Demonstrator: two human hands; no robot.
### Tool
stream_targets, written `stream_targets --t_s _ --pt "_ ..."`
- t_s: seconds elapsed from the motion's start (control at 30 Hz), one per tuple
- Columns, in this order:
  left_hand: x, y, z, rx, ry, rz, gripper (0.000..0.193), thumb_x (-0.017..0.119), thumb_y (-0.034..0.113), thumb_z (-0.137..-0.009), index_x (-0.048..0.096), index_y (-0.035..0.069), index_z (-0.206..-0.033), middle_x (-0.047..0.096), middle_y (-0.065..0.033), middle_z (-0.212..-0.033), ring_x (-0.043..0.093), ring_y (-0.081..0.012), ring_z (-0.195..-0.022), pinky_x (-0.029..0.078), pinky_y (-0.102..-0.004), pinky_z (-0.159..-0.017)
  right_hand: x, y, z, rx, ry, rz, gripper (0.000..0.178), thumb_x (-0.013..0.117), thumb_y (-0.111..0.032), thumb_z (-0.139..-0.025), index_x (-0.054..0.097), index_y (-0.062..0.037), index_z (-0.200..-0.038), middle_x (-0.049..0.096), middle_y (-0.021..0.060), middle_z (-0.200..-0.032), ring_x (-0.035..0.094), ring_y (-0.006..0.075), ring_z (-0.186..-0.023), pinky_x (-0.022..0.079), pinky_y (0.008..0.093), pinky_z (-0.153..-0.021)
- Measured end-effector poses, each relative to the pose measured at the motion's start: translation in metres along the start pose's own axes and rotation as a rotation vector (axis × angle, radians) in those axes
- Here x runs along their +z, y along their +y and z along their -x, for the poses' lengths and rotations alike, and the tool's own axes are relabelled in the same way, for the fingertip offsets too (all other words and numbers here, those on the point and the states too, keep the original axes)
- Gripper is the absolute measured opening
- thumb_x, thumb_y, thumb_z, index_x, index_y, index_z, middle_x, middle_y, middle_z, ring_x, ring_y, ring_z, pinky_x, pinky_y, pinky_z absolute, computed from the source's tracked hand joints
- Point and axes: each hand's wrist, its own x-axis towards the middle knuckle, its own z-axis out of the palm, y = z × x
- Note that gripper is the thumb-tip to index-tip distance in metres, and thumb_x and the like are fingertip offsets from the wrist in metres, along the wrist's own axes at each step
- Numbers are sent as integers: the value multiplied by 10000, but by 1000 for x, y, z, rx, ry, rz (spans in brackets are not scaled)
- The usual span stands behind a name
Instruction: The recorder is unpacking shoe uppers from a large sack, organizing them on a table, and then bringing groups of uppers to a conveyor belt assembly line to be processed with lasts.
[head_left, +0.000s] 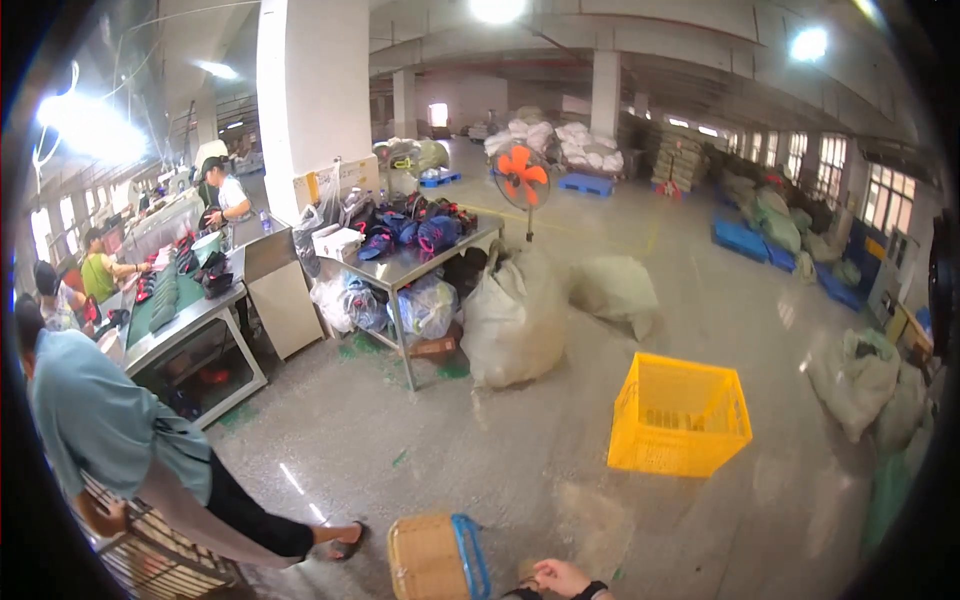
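At the lower edge my right hand [563, 577] shows with its fingers curled in and a dark band at the wrist. Whatever its fingers close on, if anything, is too small to make out. Close by its fingertips is a dark strip [522, 593], perhaps at my left wrist; the fingers of my left hand are hidden. Just left of the hands stands a tan woven-looking stool or chair seat [425, 556] with a blue frame [471, 556] along its right side. A yellow plastic crate [660, 440] sits on the floor farther ahead, to the right.
A metal table [400, 268] carries dark caps [437, 234]; large white sacks [515, 320] stand beside it. An orange-bladed fan [523, 178] is behind. At left, a person in a blue top [110, 410] leans over a slatted chair [150, 550], near people at a workbench [190, 325]. More sacks [855, 380] line the right.
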Motion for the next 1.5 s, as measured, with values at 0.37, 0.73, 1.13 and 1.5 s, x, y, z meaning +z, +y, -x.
stream_targets --t_s 0.37,0.73,1.13,1.5 --pt "-88 170 -331 20 53 369 360 546 321 -772 577 66 -1025 610 -180 -905 570 -339 -888 449 -402 -767 -264 104 -151 87 114 255 417 587 -192 -794 453 -53 -1163 546 113 -1044 533 205 -903 446 320 -751" --pt "-289 114 -461 -408 395 677 383 565 302 -746 595 56 -1038 612 -102 -637 571 -214 -486 465 -324 -500 -375 16 -401 221 177 644 442 556 -197 -785 448 -40 -1184 531 168 -1107 517 263 -1011 409 355 -857" --pt "-494 17 -560 -651 999 1276 216 579 119 -748 549 13 -933 633 -78 -822 603 -147 -738 401 -250 -473 -474 -371 -817 -300 181 536 867 698 -281 -648 218 26 -1301 380 240 -1263 372 328 -1183 329 362 -970" --pt "-739 -102 -749 -350 1117 1315 163 561 140 -780 590 63 -921 585 -21 -829 526 -85 -672 356 -201 -452 -399 -646 -1050 -171 101 -265 983 733 -267 -679 42 -129 -1363 332 156 -1292 472 279 -1022 479 397 -690"
